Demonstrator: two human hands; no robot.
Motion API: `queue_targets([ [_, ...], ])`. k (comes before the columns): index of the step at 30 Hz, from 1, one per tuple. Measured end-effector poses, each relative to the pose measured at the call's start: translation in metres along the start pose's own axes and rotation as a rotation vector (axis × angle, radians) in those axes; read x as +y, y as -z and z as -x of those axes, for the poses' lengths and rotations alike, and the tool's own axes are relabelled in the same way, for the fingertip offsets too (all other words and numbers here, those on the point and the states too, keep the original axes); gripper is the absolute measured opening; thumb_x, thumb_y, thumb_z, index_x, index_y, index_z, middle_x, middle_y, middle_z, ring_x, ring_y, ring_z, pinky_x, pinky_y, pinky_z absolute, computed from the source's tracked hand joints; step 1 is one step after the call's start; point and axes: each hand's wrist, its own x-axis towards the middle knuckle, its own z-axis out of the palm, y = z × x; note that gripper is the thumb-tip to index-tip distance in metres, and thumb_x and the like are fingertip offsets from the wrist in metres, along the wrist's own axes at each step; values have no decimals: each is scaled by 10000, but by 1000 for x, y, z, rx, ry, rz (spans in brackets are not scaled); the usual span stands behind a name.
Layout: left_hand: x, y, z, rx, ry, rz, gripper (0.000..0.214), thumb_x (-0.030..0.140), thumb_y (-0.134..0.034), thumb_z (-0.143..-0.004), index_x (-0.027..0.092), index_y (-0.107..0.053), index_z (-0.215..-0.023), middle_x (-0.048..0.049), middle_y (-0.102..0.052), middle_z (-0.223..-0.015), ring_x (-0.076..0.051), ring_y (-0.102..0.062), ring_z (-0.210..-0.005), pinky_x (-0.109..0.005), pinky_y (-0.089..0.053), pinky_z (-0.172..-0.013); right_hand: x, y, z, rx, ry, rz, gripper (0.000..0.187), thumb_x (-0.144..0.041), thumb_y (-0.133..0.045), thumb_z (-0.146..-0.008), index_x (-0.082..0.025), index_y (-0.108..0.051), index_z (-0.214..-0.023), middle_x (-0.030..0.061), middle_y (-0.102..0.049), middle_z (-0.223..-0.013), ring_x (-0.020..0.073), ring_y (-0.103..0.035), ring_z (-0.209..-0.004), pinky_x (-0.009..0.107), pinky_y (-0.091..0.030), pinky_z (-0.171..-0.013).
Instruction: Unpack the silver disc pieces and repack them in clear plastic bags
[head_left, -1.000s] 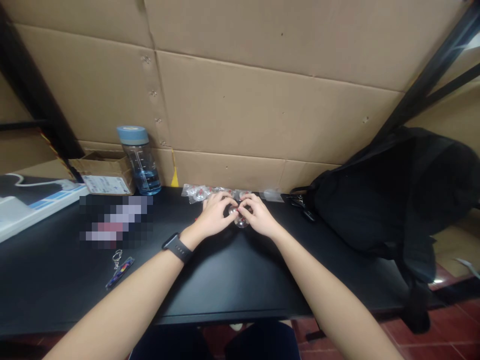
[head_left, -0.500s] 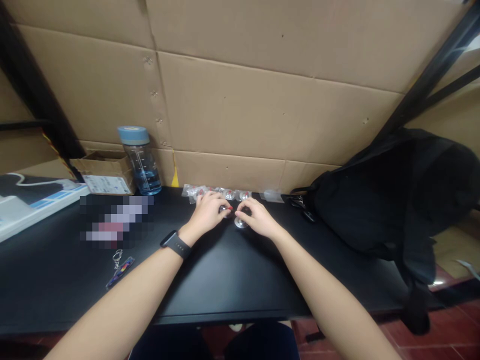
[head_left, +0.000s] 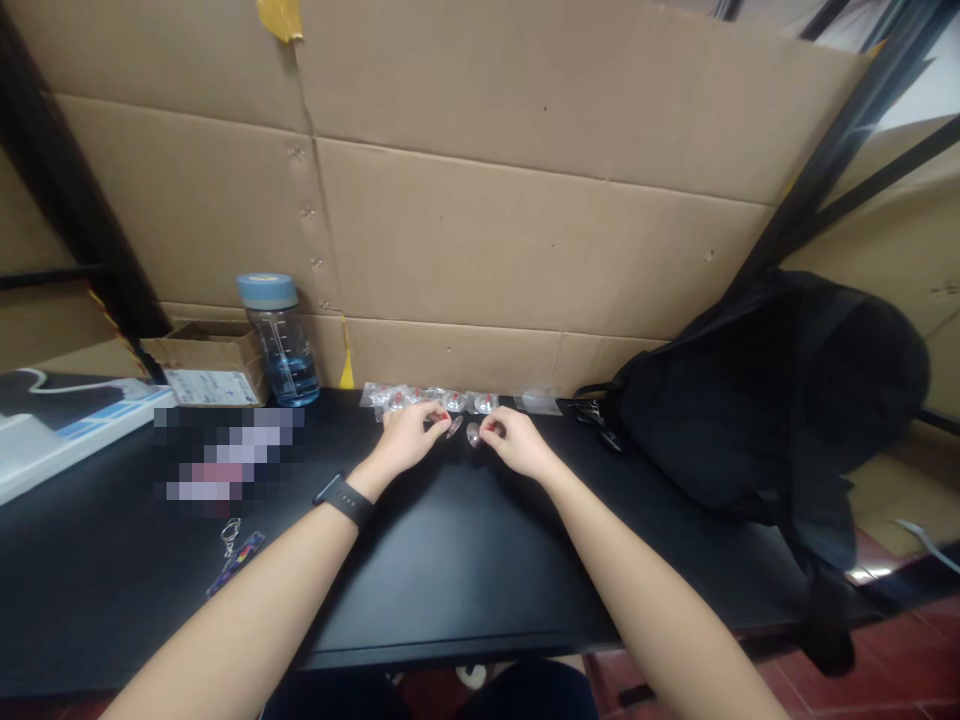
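My left hand [head_left: 411, 438], with a black watch on its wrist, pinches a small clear suction cup [head_left: 454, 428] by its red part. Between my right thumb and fingers is a second clear suction cup [head_left: 473, 434]; my right hand [head_left: 519, 442] is closed on its back. Both cups are tipped on edge, their rims turned toward each other with a small gap between. Just behind my hands lies a row of several clear cups with red parts in plastic wrappers [head_left: 452, 402], along the cardboard wall.
A blue-capped water bottle [head_left: 285, 350] and a small cardboard box [head_left: 214, 365] stand back left. A white power strip [head_left: 82, 440] and a keychain [head_left: 236, 560] lie left. Flat plastic wrappers [head_left: 538, 402] lie beside a black backpack [head_left: 750, 400] on the right. Cardboard [head_left: 487, 240] backs the black table [head_left: 465, 570].
Both hands have turned the suction cups up on edge so that they face each other. My left hand's fingers have drawn in from the wrapped row. The view has tilted slightly upward.
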Motion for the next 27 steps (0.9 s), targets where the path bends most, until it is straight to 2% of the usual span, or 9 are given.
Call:
queue_targets([
  [3,0,-4,-1,-35,20,182,167,382,-629,-851,233,-705,-853,-42,-766,-903,-238,-708,-910,-383,-494,-896,-3,-2,-2,33,-76,-298,156,-333,-622,-881,-187,-656,-837,64,-706,-957,157,-670,-730,281,-543,-652],
  [6,1,-9,-2,-65,19,326,193,398,-651,-843,212,-693,-869,-57,-767,-931,-238,-715,-934,-376,-518,-905,-9,-6,0,-26,-140,-550,238,-421,-652,-863,-183,-637,-857,93,-670,-1155,166,-704,-798,263,-572,-601],
  [9,3,-12,-2,-83,19,412,208,407,-656,-850,202,-683,-880,-63,-766,-951,-234,-720,-946,-381,-523,-924,-15,-9,3,-88,-185,-761,291,-456,-704,-828,-182,-617,-870,100,-616,-1257,179,-724,-858,287,-611,-644],
  [12,4,-13,-2,-88,18,451,220,415,-659,-852,197,-679,-877,-64,-767,-946,-232,-723,-939,-382,-531,-921,-18,-11,4,-100,-210,-885,331,-466,-743,-799,-181,-602,-891,94,-619,-1221,175,-735,-826,318,-629,-687],
  [18,4,-14,-2,-109,0,447,222,412,-660,-850,194,-689,-884,-62,-762,-943,-229,-720,-929,-390,-531,-927,-18,-6,4,-143,-227,-967,399,-393,-759,-803,-259,-627,-1155,61,-642,-1143,171,-745,-782,329,-631,-721],
  [22,4,-14,-1,-93,-2,423,196,389,-673,-838,200,-688,-888,-56,-756,-963,-225,-708,-953,-396,-513,-950,-18,-4,3,-168,-273,-943,361,-362,-707,-858,-221,-665,-1187,85,-694,-1048,178,-746,-794,310,-620,-728],
  [24,4,-13,-1,-79,5,408,198,382,-679,-829,199,-687,-904,-57,-754,-959,-223,-706,-940,-397,-512,-946,-15,-1,1,-149,-270,-894,371,-382,-684,-874,-210,-661,-1202,95,-708,-1024,187,-745,-804,286,-608,-682],
  [27,1,-12,-1,-56,15,368,195,377,-679,-822,207,-697,-915,-53,-754,-939,-221,-703,-918,-395,-515,-933,-4,7,-2,-92,-196,-702,423,-369,-732,-825,-229,-652,-1216,99,-692,-1127,180,-733,-781,270,-583,-620],
])
